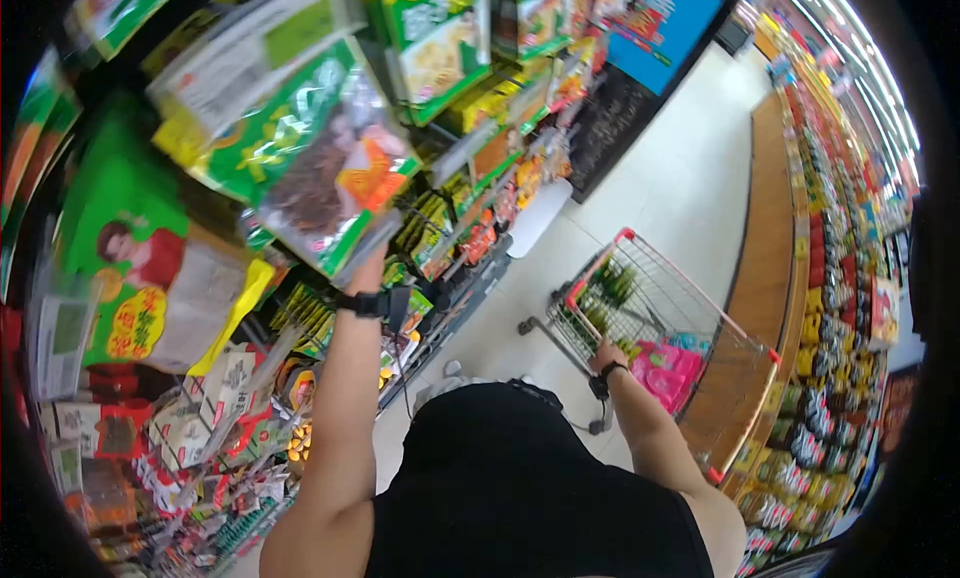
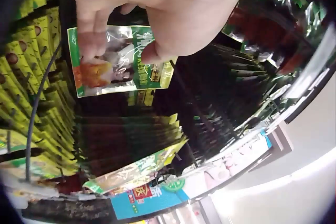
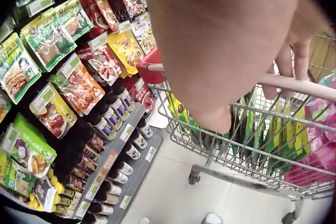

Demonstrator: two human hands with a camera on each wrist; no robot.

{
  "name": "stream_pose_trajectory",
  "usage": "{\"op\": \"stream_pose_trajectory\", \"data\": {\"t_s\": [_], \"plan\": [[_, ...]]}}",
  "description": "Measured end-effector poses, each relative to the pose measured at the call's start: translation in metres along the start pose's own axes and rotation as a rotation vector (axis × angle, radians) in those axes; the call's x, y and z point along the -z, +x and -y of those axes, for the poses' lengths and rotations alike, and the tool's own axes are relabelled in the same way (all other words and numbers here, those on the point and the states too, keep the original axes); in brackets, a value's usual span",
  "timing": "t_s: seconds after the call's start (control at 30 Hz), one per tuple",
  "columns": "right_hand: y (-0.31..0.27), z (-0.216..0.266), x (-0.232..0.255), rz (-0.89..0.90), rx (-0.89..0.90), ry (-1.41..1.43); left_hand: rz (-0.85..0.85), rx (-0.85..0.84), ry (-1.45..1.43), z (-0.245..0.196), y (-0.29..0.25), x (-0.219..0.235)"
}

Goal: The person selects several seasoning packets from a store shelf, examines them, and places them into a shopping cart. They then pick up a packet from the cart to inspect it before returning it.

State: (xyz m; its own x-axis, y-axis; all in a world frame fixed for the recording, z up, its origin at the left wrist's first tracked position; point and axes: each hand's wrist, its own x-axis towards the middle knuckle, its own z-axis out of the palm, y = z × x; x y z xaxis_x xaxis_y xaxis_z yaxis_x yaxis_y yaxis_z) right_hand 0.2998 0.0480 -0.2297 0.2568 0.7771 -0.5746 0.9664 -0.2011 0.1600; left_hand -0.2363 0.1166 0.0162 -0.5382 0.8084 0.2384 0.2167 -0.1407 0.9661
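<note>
My left hand (image 2: 173, 8) pinches a green and clear food packet (image 2: 119, 71) with an orange label, the thumb at one side and fingers at the other. In the head view that packet (image 1: 335, 163) hangs in front of the shelf display and hides most of the left hand (image 1: 369, 266). Low on the right, my right hand (image 1: 608, 356) grips the near side rail of a wire shopping cart (image 1: 700, 296). The right wrist view shows its fingers (image 3: 286, 69) curled over the pale rail. Inside the cart lie green and yellow packets (image 3: 287, 134) and a bright pink package (image 1: 665, 373).
Racks of hanging packets (image 1: 430, 228) run along the left, with dark-capped bottles (image 3: 113, 113) on low grey shelves (image 3: 137, 158). Beyond the cart stands a wood-sided display (image 1: 765, 198) of jars and bottles. The pale tiled floor (image 1: 680, 158) stretches between them.
</note>
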Motion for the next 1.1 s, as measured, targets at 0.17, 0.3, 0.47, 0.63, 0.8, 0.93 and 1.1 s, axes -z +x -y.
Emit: {"op": "stream_pose_trajectory", "data": {"t_s": [0.17,0.3,0.47,0.63,0.8,0.93,1.1], "plan": [[0.03,-0.03,-0.038,0.06,0.172,0.072,-0.058,-0.118,0.175,0.027,0.025,-0.01],[0.029,-0.024,-0.029,0.117,0.244,-0.087,-0.116,-0.164,0.24,0.031,0.043,-0.009],[0.049,-0.019,-0.031,0.272,0.259,-0.183,-0.121,-0.224,0.254,0.02,0.044,-0.014],[0.062,-0.011,-0.022,0.303,0.395,-0.263,-0.099,-0.352,0.347,-0.008,0.004,-0.026],[0.07,-0.004,-0.005,0.268,0.549,-0.288,-0.069,-0.344,0.529,-0.061,-0.054,-0.042],[0.076,0.002,0.009,0.236,0.707,-0.258,-0.008,-0.254,0.376,-0.076,-0.097,-0.052],[0.079,0.023,0.034,0.228,1.037,-0.083,0.169,-0.143,0.499,-0.123,-0.16,-0.048]]}}
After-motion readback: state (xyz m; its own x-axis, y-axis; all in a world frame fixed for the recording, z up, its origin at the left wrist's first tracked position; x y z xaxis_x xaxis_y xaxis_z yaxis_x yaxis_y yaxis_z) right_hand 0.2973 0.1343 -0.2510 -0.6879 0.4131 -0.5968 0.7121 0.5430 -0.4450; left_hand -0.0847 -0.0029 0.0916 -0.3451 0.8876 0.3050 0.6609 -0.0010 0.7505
